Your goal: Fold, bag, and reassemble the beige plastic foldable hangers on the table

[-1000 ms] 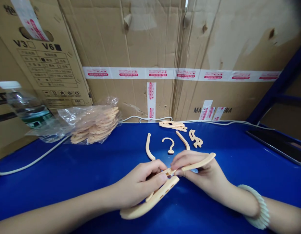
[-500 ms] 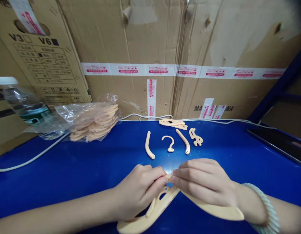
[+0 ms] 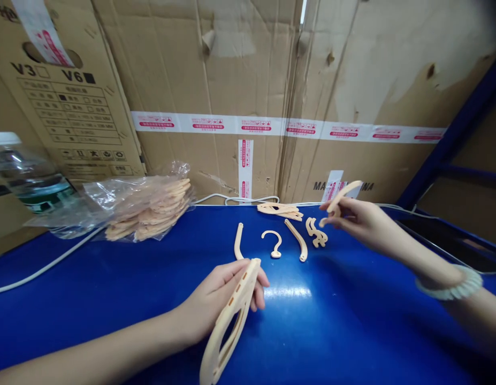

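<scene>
My left hand point(image 3: 207, 297) is closed around a beige plastic hanger part point(image 3: 234, 300) with small slots along one edge and a long opening in its lower half. It points down toward me. Farther off on the right, my right hand point(image 3: 362, 216) pinches a curved beige plastic piece point(image 3: 346, 192) above the table. Nearest to that hand lie small wavy beige pieces point(image 3: 317, 233). On the table between the hands are a hanger hook point(image 3: 276, 243) and a curved beige bar point(image 3: 298, 240). Another curved bar point(image 3: 238, 240) is partly hidden behind my left hand.
Flat beige hanger parts point(image 3: 280, 211) lie at the back of the blue table point(image 3: 151, 278). A clear bag of similar parts point(image 3: 151, 211) and a water bottle point(image 3: 35, 176) are at left. Cardboard point(image 3: 231, 64) stands behind, with a white cable point(image 3: 215, 198) along its foot. A dark phone-like slab point(image 3: 452, 246) is at right.
My hands have parted. The right has moved up and away to the right with a curved piece; the left keeps the hanger part, now turned steeper and narrower in view.
</scene>
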A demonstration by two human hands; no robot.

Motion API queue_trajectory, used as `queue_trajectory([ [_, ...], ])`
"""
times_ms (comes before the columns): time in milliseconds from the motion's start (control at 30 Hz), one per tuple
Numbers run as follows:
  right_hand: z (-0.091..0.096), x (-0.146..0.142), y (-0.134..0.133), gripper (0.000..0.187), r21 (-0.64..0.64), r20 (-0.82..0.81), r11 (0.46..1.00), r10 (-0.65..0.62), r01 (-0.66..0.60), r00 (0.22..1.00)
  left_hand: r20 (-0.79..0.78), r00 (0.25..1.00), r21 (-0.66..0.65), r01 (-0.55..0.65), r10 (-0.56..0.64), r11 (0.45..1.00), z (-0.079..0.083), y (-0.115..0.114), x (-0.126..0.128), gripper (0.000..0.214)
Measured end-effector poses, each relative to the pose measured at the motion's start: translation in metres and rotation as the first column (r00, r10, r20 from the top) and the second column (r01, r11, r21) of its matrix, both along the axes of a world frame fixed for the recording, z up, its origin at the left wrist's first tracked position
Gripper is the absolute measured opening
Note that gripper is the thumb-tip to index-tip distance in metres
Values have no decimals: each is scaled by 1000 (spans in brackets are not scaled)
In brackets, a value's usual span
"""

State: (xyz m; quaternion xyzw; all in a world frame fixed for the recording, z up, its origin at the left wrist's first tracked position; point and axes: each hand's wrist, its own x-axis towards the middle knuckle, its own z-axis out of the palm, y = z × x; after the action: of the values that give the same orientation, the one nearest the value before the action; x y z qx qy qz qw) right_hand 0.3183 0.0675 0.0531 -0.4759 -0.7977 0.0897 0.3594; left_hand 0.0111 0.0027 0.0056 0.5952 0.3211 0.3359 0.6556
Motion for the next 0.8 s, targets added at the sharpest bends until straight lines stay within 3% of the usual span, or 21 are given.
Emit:
queue_trajectory([
  [100,-9,13,15,40,-331,145,941,-28,75,989,18,997,-50,-69,70,996,3,1,-1,45],
  [167,-13,13,15,55,-417,271,896,-39,154,962,21,994,-94,-104,106,990,3,0,-2,43],
  [300,-16,9,11,49,-444,378,872,-26,206,925,38,988,-146,-143,150,979,4,1,-2,35],
  [367,-16,7,8,43,-371,435,895,-68,248,898,38,983,-173,-170,179,970,4,2,-2,29],
  [433,-15,0,3,41,-218,485,943,-119,252,866,41,976,-196,-200,212,960,5,3,-2,25],
  [500,-16,-14,-9,38,-36,456,989,-109,141,883,49,972,-210,-216,231,953,5,4,-1,22],
  [567,-16,-34,-27,33,120,348,991,11,-56,937,58,970,-196,-222,237,955,2,4,-2,21],
  [633,-15,-57,-51,32,226,336,939,175,-259,926,65,970,-158,-223,236,962,0,5,-2,20],
  [700,-16,-77,-73,33,240,432,852,335,-465,837,73,971,-126,-219,230,967,-3,5,-3,21],
  [800,-20,-95,-94,30,234,543,746,432,-624,720,72,976,-106,-197,205,975,-3,3,-3,22],
])
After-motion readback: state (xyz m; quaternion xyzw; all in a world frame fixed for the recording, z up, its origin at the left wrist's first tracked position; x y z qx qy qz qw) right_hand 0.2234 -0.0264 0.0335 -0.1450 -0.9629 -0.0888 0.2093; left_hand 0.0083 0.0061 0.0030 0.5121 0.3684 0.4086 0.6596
